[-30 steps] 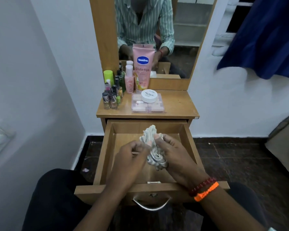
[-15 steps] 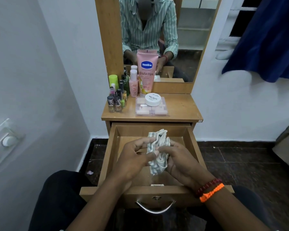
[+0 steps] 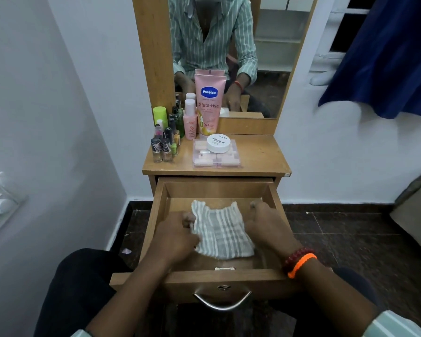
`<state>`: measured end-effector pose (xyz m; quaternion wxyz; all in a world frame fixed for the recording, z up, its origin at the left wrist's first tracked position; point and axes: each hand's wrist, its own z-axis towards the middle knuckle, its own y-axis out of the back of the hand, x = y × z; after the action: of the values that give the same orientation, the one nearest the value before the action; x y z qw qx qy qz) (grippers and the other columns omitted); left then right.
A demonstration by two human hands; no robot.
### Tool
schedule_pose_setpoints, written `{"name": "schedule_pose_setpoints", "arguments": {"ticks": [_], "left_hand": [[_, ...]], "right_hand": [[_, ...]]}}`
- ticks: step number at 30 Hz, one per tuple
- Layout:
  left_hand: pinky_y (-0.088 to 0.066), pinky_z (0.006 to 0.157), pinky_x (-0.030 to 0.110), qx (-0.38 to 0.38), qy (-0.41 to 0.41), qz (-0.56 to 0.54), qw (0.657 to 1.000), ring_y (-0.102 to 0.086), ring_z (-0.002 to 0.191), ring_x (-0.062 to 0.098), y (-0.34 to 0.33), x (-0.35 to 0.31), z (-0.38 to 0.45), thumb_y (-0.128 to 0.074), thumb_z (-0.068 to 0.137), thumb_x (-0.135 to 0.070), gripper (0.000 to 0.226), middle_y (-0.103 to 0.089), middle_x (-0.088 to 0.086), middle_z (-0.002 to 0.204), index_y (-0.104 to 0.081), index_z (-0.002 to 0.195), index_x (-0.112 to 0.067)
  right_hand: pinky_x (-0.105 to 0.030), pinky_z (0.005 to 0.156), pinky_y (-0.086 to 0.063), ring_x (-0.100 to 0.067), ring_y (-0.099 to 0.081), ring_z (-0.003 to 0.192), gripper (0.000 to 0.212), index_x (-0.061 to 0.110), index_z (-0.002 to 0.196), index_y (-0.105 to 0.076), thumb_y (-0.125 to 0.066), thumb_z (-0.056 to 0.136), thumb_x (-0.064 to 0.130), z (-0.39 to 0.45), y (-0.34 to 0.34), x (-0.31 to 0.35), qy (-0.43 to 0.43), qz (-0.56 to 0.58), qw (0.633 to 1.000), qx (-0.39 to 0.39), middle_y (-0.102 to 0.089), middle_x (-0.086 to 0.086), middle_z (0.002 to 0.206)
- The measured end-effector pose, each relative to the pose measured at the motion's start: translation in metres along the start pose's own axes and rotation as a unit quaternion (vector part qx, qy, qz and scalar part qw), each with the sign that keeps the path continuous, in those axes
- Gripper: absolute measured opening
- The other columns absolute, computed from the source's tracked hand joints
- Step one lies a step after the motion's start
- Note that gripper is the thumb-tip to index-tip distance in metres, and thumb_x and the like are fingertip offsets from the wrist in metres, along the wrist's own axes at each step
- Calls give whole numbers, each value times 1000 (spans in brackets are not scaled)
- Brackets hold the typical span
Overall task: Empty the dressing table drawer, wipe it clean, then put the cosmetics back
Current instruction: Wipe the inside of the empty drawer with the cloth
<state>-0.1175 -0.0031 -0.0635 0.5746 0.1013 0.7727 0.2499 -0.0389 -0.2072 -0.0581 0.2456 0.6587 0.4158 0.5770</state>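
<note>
Sitting before a small wooden dressing table, a person reaches both hands into its pulled-out drawer (image 3: 156, 229). A pale striped cloth (image 3: 220, 231) lies spread in the middle of the drawer, which holds nothing else that can be seen. The left hand (image 3: 174, 237) grips the cloth's left edge, fingers curled round the fabric. The right hand (image 3: 265, 226) rests at the cloth's right side, its fingers bent downward; whether it holds the fabric cannot be told. Two bracelets (image 3: 299, 261), one dark red and one orange, circle the right wrist.

Behind the drawer, the table top (image 3: 260, 154) carries the cosmetics. A cluster of nail polish bottles (image 3: 164, 144) stands at the left. A pink Vaseline tube (image 3: 209, 103) stands against the mirror (image 3: 272, 57), with a small pink bottle (image 3: 190, 119) just beside it. Nearer the drawer, a white jar (image 3: 218, 143) sits on a clear flat case (image 3: 216, 156).
</note>
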Motion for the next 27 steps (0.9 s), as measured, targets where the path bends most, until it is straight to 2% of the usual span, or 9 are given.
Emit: {"name": "schedule_pose_setpoints", "arguments": {"ticks": [2, 4, 6, 8, 11, 15, 18, 24, 27], "left_hand": [[-46, 64, 14, -8, -16, 121, 992, -58, 81, 2, -1, -2, -1, -75, 84, -16, 37, -61, -10, 103, -66, 120, -18], [-47, 71, 18, -43, -43, 172, 983, -60, 87, 6, 3, -6, -6, -74, 87, -24, 40, -64, -3, 111, -65, 125, -16], [-52, 81, 27, -109, -100, 190, 971, -64, 93, 13, 13, -11, -12, -69, 89, -24, 32, -69, 1, 113, -68, 121, -17], [-49, 78, 30, -183, -155, 220, 946, -63, 89, 17, 26, -11, -15, -65, 92, -20, 18, -70, 5, 106, -73, 108, -15], [-50, 86, 42, -230, -134, 282, 922, -60, 104, 28, 46, 7, -11, -58, 97, -27, 26, -65, 11, 118, -69, 116, -15], [-49, 93, 45, -173, -31, 309, 935, -55, 118, 32, 44, 33, -15, -45, 101, -39, 39, -55, 16, 131, -54, 132, -17], [-47, 83, 35, -168, -53, 301, 937, -55, 107, 24, 38, 36, -17, -38, 102, -40, 34, -56, 12, 120, -53, 125, -20], [-45, 82, 35, -176, -47, 292, 939, -54, 109, 26, 37, 37, -21, -39, 102, -34, 32, -54, 13, 123, -51, 128, -18], [-49, 82, 36, -168, -53, 287, 941, -55, 108, 26, 37, 37, -21, -39, 102, -33, 31, -54, 13, 123, -49, 128, -19]], "right_hand": [[-26, 76, -55, -21, -62, 101, 23, 10, 115, -60, -65, 93, 8, -1, -5, 3, 34, -111, 993, -31, -62, -6, 118], [-31, 87, -57, -21, -62, 108, 26, 12, 119, -62, -64, 94, 9, -3, -13, 11, 72, -126, 989, -38, -61, -5, 124], [-30, 85, -57, -18, -63, 105, 27, 13, 123, -64, -58, 97, 9, -6, -21, 23, 119, -111, 987, 11, -63, -3, 124], [-32, 84, -57, -21, -64, 106, 26, 11, 123, -62, -54, 99, 13, -7, -31, 36, 129, -119, 980, 90, -62, -8, 129], [-43, 108, -44, -35, -44, 142, 46, 0, 144, -47, -51, 104, 21, -4, -38, 40, 73, -187, 960, 198, -31, -23, 162], [-46, 112, -39, -43, -42, 140, 43, 2, 141, -51, -47, 106, 25, 7, -23, 22, 3, -228, 963, 146, -43, -26, 150], [-48, 116, -38, -43, -37, 142, 40, 4, 141, -43, -42, 106, 25, 24, -20, 4, -5, -204, 971, 120, -37, -25, 149], [-40, 95, -51, -34, -52, 127, 62, 4, 135, -48, -63, 94, 49, 54, -22, 8, -32, -105, 992, 60, -54, -19, 138], [-45, 102, -51, -31, -50, 127, 68, 10, 133, -51, -67, 88, 58, 45, -27, 13, 4, -126, 991, 50, -54, -15, 136]]}}
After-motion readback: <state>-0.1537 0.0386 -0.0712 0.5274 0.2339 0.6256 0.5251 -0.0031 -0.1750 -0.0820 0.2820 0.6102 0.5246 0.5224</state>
